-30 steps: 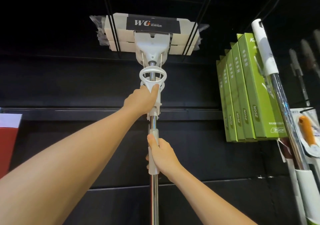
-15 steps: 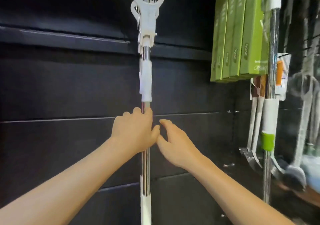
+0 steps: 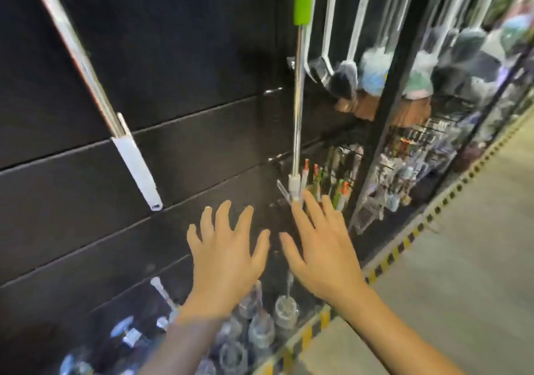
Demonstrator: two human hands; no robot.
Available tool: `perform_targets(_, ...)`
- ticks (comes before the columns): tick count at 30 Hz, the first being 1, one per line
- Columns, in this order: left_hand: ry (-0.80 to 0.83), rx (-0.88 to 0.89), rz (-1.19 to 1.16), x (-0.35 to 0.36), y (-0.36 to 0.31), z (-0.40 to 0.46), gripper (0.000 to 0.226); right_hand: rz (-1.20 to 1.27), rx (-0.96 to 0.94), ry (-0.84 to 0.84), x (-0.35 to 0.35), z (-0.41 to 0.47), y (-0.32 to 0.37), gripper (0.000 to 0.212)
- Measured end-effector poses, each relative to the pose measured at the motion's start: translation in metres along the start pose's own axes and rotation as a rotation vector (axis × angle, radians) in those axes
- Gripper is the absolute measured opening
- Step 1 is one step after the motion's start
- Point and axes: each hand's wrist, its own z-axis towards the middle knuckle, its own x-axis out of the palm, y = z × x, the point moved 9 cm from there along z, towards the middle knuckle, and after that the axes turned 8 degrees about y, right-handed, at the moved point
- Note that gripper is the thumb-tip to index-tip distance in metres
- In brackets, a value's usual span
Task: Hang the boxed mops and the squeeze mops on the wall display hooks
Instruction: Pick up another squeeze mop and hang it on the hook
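Two hands, the left hand (image 3: 226, 254) and right hand (image 3: 323, 247), hover side by side before the black wall (image 3: 179, 65), fingers spread apart and holding nothing. One squeeze mop handle (image 3: 95, 85) hangs slanted at upper left, well clear of both; another mop pole (image 3: 298, 91) hangs just above the right fingertips.

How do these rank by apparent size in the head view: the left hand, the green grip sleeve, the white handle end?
1. left hand, though nearness inflates it
2. white handle end
3. green grip sleeve
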Motion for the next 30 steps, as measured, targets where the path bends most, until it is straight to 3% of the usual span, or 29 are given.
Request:
perform_targets(5, 0.142, 0.096, -0.1, 0.097, -0.12, -0.053, 0.062, -0.002, 0.255, 0.14, 0.043, -0.11, -0.14, 0.074)
perform_targets(9, 0.169, 0.267, -0.117, 0.145, -0.242, -0.092, 0.047, 0.015, 0.44, 0.189, 0.055, -0.199, -0.244, 0.072)
perform_targets(13, 0.241, 0.461, -0.104, 0.182, -0.349, -0.128, 0.049, 0.045, 0.673, 0.253, 0.054, -0.283, -0.328, 0.089)
perform_targets(19, 0.401, 0.723, -0.052, 0.23, -0.477, -0.172, 0.058, 0.165, 0.976, 0.144, 0.045, -0.389, -0.416, 0.067)
perform_targets(26, 0.504, 0.964, 0.013, 0.282, -0.607, -0.186, 0.059, 0.305, 1.26, 0.005, 0.03, -0.454, -0.506, 0.091)
perform_targets(30, 0.527, 1.112, 0.017, 0.308, -0.694, -0.178, 0.063, 0.282, 1.386, -0.018, 0.023, -0.468, -0.571, 0.081)
